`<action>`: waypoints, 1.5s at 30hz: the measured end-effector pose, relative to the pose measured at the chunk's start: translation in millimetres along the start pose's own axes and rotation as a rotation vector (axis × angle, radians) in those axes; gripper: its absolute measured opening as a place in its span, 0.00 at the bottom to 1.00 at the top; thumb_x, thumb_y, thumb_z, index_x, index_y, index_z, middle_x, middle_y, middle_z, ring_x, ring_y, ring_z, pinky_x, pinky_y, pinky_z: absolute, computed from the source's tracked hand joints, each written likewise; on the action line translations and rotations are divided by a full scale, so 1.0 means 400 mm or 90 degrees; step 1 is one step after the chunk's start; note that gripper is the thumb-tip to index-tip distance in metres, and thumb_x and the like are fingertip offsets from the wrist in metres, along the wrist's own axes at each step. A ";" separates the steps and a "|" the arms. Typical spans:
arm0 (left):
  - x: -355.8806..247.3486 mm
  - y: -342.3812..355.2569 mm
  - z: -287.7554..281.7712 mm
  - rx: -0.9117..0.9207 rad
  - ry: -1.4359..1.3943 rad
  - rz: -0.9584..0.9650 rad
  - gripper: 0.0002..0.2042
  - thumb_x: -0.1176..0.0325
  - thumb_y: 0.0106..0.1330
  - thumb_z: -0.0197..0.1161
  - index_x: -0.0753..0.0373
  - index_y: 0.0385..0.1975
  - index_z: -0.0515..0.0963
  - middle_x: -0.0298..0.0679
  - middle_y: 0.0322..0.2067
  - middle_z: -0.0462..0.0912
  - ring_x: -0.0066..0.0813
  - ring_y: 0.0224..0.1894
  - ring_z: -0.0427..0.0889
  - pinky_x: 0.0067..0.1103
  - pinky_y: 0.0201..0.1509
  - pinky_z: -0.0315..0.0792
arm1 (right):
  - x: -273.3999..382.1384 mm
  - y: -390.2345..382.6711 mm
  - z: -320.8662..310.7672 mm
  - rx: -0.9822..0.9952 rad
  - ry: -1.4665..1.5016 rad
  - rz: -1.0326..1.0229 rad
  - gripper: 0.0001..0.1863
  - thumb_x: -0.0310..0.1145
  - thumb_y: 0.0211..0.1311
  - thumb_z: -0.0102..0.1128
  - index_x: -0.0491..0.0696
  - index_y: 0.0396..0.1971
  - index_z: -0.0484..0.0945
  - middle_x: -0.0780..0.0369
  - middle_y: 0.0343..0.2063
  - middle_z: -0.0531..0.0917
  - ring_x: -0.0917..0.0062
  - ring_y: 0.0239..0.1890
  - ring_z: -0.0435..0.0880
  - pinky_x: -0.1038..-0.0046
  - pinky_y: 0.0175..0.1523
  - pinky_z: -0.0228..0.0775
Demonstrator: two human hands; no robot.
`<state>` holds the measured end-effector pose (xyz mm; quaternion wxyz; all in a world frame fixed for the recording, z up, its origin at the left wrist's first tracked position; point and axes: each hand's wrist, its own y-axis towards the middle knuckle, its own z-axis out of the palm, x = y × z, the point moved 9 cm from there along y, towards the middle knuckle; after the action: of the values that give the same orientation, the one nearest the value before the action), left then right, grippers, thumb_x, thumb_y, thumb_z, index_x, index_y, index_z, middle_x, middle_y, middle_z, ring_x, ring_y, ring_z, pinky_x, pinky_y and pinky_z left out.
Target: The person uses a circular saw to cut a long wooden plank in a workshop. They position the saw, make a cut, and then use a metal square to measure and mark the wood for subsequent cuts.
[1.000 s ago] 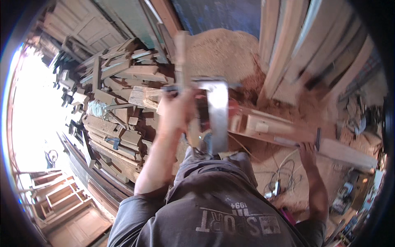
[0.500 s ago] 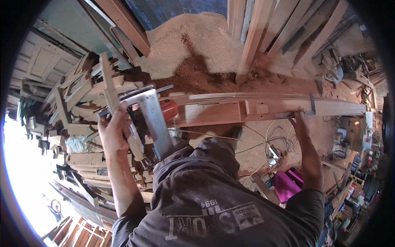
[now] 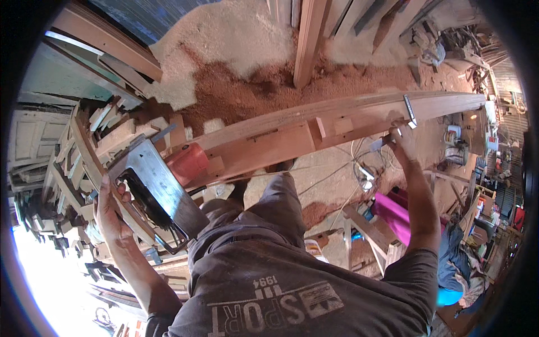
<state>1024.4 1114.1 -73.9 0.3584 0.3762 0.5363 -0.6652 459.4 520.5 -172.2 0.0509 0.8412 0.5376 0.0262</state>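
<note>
My left hand (image 3: 112, 216) curls around a wooden strip (image 3: 135, 209), its fingertips showing over the edge. The strip runs along a power tool's broad metal plate (image 3: 165, 180), with a dark opening between them. Beyond the plate sits the tool's red body (image 3: 190, 163), close against the near end of a long wooden beam (image 3: 258, 146). On the right, my right hand (image 3: 402, 141) is closed at the beam's near edge, on what looks like a metal carpenter's square (image 3: 410, 110). One arm of it lies across the beam; the hand partly hides the rest.
Sawdust (image 3: 224, 45) is heaped beyond the beam, where upright timbers (image 3: 310, 45) lean. Offcuts (image 3: 62, 163) pile up at left. Cords and a white power strip (image 3: 366, 173) lie on the floor. A magenta object (image 3: 396, 210) stands beside wooden supports (image 3: 368, 227) at right.
The view has turned, so the beam now slants up toward the right. The square has shifted in my right hand, its near arm now off the beam. My left hand remains on the strip.
</note>
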 end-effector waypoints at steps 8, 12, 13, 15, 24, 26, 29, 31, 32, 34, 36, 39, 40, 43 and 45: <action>0.008 0.037 -0.058 -0.045 0.024 -0.031 0.14 0.65 0.76 0.67 0.66 0.53 0.76 0.35 0.36 0.78 0.25 0.36 0.77 0.18 0.32 0.71 | 0.316 0.066 -0.087 0.106 0.207 0.404 0.20 0.40 0.73 0.64 0.43 0.57 0.80 0.46 0.47 0.86 0.45 0.51 0.84 0.48 0.54 0.77; 0.003 0.043 -0.050 -0.024 0.030 -0.031 0.15 0.64 0.77 0.67 0.67 0.54 0.75 0.38 0.36 0.77 0.26 0.36 0.76 0.18 0.33 0.70 | 0.590 0.122 -0.023 0.130 0.414 0.451 0.24 0.47 0.79 0.56 0.43 0.61 0.80 0.43 0.49 0.86 0.47 0.53 0.86 0.54 0.57 0.78; -0.005 0.045 -0.039 0.003 0.063 -0.007 0.15 0.64 0.77 0.66 0.67 0.54 0.75 0.38 0.36 0.77 0.26 0.36 0.76 0.18 0.33 0.70 | 0.641 0.135 0.001 0.116 0.510 0.456 0.24 0.46 0.79 0.57 0.43 0.62 0.79 0.43 0.49 0.86 0.48 0.52 0.87 0.55 0.56 0.78; -0.012 0.052 -0.055 -0.042 0.089 0.002 0.16 0.62 0.78 0.66 0.67 0.54 0.74 0.39 0.36 0.76 0.25 0.37 0.75 0.18 0.32 0.70 | 0.716 0.139 0.056 0.084 0.619 0.517 0.24 0.44 0.78 0.60 0.42 0.63 0.79 0.42 0.49 0.86 0.48 0.52 0.87 0.58 0.56 0.79; 0.026 0.129 -0.123 0.022 0.027 -0.134 0.24 0.59 0.79 0.64 0.61 0.68 0.67 0.41 0.40 0.72 0.23 0.37 0.73 0.16 0.33 0.71 | 0.826 0.105 0.130 0.004 0.478 0.484 0.29 0.41 0.75 0.64 0.51 0.72 0.72 0.44 0.50 0.86 0.51 0.50 0.88 0.58 0.53 0.79; 0.018 0.151 -0.152 -0.018 0.084 -0.113 0.24 0.59 0.79 0.63 0.61 0.68 0.67 0.41 0.39 0.72 0.22 0.37 0.73 0.15 0.32 0.72 | 0.829 0.094 0.139 0.034 0.490 0.495 0.29 0.40 0.75 0.64 0.54 0.73 0.71 0.45 0.49 0.87 0.51 0.49 0.89 0.59 0.52 0.79; 0.022 0.175 -0.171 -0.025 0.112 -0.117 0.24 0.58 0.80 0.62 0.62 0.68 0.66 0.42 0.39 0.72 0.22 0.37 0.73 0.14 0.31 0.74 | 0.820 0.073 0.167 0.061 0.616 0.582 0.29 0.39 0.75 0.64 0.56 0.74 0.71 0.47 0.46 0.88 0.53 0.45 0.89 0.60 0.50 0.80; 0.021 0.187 -0.187 -0.028 0.105 -0.075 0.23 0.58 0.80 0.62 0.63 0.66 0.67 0.42 0.39 0.72 0.22 0.37 0.74 0.13 0.31 0.75 | 0.816 0.086 0.157 0.044 0.605 0.550 0.29 0.38 0.75 0.64 0.57 0.74 0.71 0.49 0.44 0.88 0.55 0.42 0.89 0.61 0.48 0.80; 0.015 0.183 -0.205 -0.047 0.094 -0.025 0.23 0.58 0.80 0.62 0.63 0.65 0.67 0.42 0.40 0.72 0.22 0.36 0.74 0.13 0.31 0.76 | 0.813 0.095 0.150 0.032 0.582 0.530 0.29 0.38 0.75 0.64 0.58 0.74 0.71 0.49 0.43 0.88 0.56 0.41 0.89 0.61 0.47 0.80; 0.021 0.193 -0.219 -0.009 0.064 -0.039 0.22 0.58 0.80 0.62 0.64 0.64 0.67 0.43 0.40 0.73 0.23 0.36 0.75 0.12 0.32 0.77 | 0.813 0.102 0.155 0.040 0.612 0.536 0.29 0.33 0.75 0.65 0.58 0.73 0.73 0.54 0.40 0.89 0.72 0.36 0.88 0.69 0.41 0.82; 0.042 0.202 -0.205 0.100 0.000 -0.154 0.22 0.57 0.80 0.61 0.64 0.63 0.67 0.43 0.41 0.74 0.23 0.35 0.76 0.13 0.32 0.78 | 0.813 0.112 0.152 0.048 0.601 0.530 0.29 0.31 0.74 0.66 0.58 0.73 0.74 0.56 0.40 0.90 0.80 0.35 0.88 0.73 0.39 0.83; 0.042 0.211 -0.255 0.021 0.072 -0.180 0.21 0.56 0.81 0.60 0.64 0.63 0.67 0.44 0.41 0.75 0.24 0.33 0.77 0.14 0.31 0.78 | 0.816 0.123 0.149 0.068 0.581 0.520 0.29 0.32 0.75 0.65 0.58 0.73 0.73 0.53 0.41 0.89 0.72 0.37 0.90 0.68 0.41 0.82; 0.028 0.214 -0.245 0.046 0.062 -0.140 0.21 0.56 0.81 0.60 0.64 0.62 0.67 0.44 0.40 0.75 0.25 0.33 0.77 0.14 0.30 0.78 | 0.817 0.122 0.151 0.078 0.592 0.529 0.29 0.34 0.75 0.64 0.59 0.74 0.72 0.52 0.42 0.89 0.64 0.38 0.90 0.64 0.43 0.82; 0.008 0.200 -0.251 -0.016 0.041 -0.029 0.20 0.55 0.82 0.59 0.65 0.60 0.68 0.43 0.39 0.75 0.26 0.32 0.77 0.16 0.29 0.80 | 0.818 0.132 0.134 0.039 0.570 0.506 0.30 0.35 0.75 0.63 0.59 0.74 0.71 0.50 0.41 0.89 0.56 0.39 0.90 0.60 0.44 0.81; 0.016 0.189 -0.218 0.037 0.038 -0.057 0.19 0.55 0.82 0.58 0.66 0.57 0.68 0.43 0.38 0.75 0.27 0.32 0.78 0.17 0.29 0.81 | 0.817 0.134 0.131 0.028 0.570 0.513 0.30 0.35 0.75 0.64 0.59 0.74 0.71 0.50 0.40 0.89 0.56 0.38 0.90 0.59 0.43 0.81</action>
<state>1098.1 1186.8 -125.6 0.3009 0.3820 0.5434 -0.6843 650.2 791.6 -221.7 -0.2115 0.8868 0.1464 0.3840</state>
